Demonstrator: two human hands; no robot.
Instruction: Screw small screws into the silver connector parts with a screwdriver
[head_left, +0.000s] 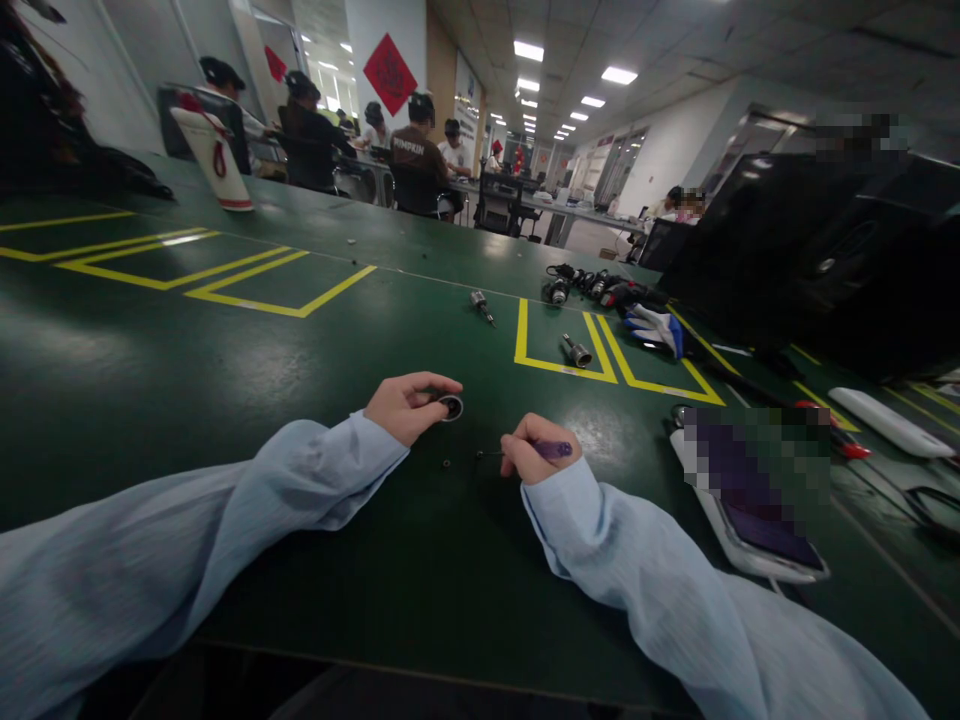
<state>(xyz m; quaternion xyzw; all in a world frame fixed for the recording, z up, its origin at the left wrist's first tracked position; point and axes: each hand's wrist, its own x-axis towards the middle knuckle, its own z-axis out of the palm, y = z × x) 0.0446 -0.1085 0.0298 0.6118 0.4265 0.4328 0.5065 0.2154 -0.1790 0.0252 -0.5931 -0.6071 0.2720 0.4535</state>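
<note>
My left hand [409, 403] rests on the green table [150, 370], fingers pinched on a small round black and silver part [451, 407]. My right hand [534, 448] lies a little to the right, closed on a small purple-handled screwdriver [553, 450] whose thin shaft points left along the table. A tiny dark screw or nut [446, 463] lies between and just below the two hands. Both arms wear light blue sleeves.
Metal bits [481, 304] [577, 351], a heap of dark parts [592, 285] and a blue-white glove [656, 328] lie further back. A phone-like device [750, 520] sits at right, black cases [817, 260] behind it. A white cup [214, 155] stands far left. Other people sit at distant tables.
</note>
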